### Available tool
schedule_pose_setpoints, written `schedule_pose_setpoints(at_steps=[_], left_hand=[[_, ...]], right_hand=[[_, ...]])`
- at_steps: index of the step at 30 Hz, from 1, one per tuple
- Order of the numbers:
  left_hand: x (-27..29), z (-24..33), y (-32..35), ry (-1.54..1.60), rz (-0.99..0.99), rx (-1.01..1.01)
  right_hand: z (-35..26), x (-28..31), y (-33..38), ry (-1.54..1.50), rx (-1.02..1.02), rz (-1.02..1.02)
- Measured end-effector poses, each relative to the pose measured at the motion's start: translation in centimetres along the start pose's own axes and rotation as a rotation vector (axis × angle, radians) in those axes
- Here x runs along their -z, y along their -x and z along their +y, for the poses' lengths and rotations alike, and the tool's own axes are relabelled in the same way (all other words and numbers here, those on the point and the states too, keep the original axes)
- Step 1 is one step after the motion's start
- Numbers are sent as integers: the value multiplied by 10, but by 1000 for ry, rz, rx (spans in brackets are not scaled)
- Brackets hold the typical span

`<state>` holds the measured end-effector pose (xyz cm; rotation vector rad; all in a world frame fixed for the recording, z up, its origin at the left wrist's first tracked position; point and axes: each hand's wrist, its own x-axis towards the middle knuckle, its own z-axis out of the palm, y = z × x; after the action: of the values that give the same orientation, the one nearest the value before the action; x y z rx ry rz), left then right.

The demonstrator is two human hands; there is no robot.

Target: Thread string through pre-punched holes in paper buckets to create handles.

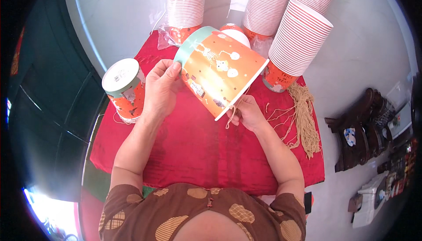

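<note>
The left grip [161, 87] clasps the green base end of a tilted orange paper bucket [220, 71]. The right grip [248, 112] pinches a beige cord [228, 123] at its rim; this attachment looks unfinished. Left of the left grip, an upturned bucket [130, 102] with cord seems done. Beyond the right grip, nested buckets [301, 36] and a cord bundle [304, 118] apparently remain.

Left forearm [137, 142]: bare, slanting far and right. Left grip [161, 85]: the farther one; closed, thumb on the near side, fingers partly hidden. Right forearm [281, 151]: bare, slanting far and left. Right grip [249, 112]: pinched, fingers curled.
</note>
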<state>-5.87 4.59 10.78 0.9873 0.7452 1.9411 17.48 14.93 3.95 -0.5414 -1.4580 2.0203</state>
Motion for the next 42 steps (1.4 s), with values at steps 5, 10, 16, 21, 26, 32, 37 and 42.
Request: schedule_pose_setpoints(at_steps=[5, 10, 16, 21, 26, 32, 37, 42], left_hand=[[8, 17, -3, -156, 37, -143], [7, 27, -6, -382, 136, -290], [-2, 22, -1, -456, 81, -276], [-2, 15, 1, -505, 92, -266], [-2, 13, 4, -549, 99, -279], [-10, 13, 11, -652, 111, -367], [-12, 10, 15, -753, 113, -485], [-19, 14, 20, -837, 174, -422]], right_hand=[[-20, 10, 2, 434, -111, 94], [-35, -5, 13, 371, 245, 188], [-36, -35, 27, 165, 338, -104], [-25, -45, 27, 75, 369, -132], [-12, -46, 24, 15, 363, -21], [-12, -43, 25, -30, 298, 49], [-10, -50, 25, -30, 248, 160], [-4, -53, 23, -25, 248, 166]])
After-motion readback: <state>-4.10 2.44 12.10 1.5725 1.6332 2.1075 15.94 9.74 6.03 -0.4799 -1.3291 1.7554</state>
